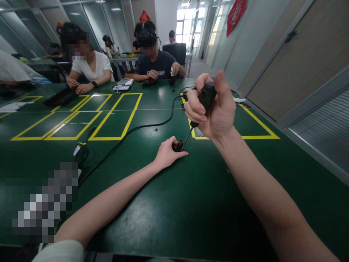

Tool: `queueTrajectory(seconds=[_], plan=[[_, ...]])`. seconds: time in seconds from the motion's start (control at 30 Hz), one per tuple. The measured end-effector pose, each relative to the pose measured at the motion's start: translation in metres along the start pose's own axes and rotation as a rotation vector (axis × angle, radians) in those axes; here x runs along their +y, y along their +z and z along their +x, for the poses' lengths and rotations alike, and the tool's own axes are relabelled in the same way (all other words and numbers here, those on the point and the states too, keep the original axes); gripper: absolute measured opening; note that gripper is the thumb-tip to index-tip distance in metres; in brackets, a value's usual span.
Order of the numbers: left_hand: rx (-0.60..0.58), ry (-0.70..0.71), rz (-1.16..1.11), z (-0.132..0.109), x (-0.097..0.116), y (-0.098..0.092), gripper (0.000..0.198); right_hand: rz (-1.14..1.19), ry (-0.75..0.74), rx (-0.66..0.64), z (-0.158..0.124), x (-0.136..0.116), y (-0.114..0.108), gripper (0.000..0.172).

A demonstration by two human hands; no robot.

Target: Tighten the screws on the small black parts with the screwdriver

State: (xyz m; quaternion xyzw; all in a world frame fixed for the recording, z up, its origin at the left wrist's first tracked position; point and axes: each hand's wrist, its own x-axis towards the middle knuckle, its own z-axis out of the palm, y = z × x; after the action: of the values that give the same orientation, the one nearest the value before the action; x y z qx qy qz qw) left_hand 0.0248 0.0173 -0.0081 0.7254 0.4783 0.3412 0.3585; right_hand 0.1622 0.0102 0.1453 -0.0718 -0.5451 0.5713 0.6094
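My right hand (214, 107) is wrapped round the dark handle of a screwdriver (188, 137), raised above the table. Its thin shaft slants down and left, the tip meeting a small black part (178, 146) with a short upright stub. That part rests at the table surface between the thumb and fingers of my left hand (168, 152). Fingers partly cover it, so I cannot make out its exact kind. Whether the tip sits in a screw is too small to tell.
On the green table (147, 214) are yellow tape outlines (131, 114). A black cable (136, 127) runs across to the left of my hands. A blurred-out long object (46, 200) lies near left. Opposite, two people (91, 69) handle items; a phone-like device (122, 85) lies between them.
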Motion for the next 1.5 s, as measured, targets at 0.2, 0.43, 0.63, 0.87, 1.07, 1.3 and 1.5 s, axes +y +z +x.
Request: queueTrajectory(seconds=[0.2,0.43,0.63,0.87,1.07,1.3,1.5], plan=[[-0.003,0.004,-0.002,-0.001,-0.001,0.002,0.049,-0.109,0.044,0.131,0.005,0.003,0.004,0.057],[-0.01,0.032,-0.008,0.0,-0.004,0.004,0.047,-0.13,-0.024,0.179,0.003,-0.004,0.01,0.058],[-0.027,0.042,-0.015,0.001,-0.005,0.004,0.045,-0.084,-0.117,0.225,0.001,0.001,0.005,0.047],[-0.019,0.051,-0.001,0.001,-0.004,0.005,0.045,-0.09,0.015,0.172,0.004,0.001,0.007,0.044],[-0.011,0.055,0.041,0.001,-0.002,0.005,0.043,-0.119,-0.017,0.132,-0.002,-0.006,0.012,0.044],[-0.01,0.054,0.067,0.0,0.0,0.005,0.047,-0.142,0.034,0.118,0.003,0.0,0.006,0.051],[0.0,0.044,0.078,-0.001,0.002,0.004,0.048,-0.081,0.078,-0.052,0.004,0.0,0.0,0.055]])
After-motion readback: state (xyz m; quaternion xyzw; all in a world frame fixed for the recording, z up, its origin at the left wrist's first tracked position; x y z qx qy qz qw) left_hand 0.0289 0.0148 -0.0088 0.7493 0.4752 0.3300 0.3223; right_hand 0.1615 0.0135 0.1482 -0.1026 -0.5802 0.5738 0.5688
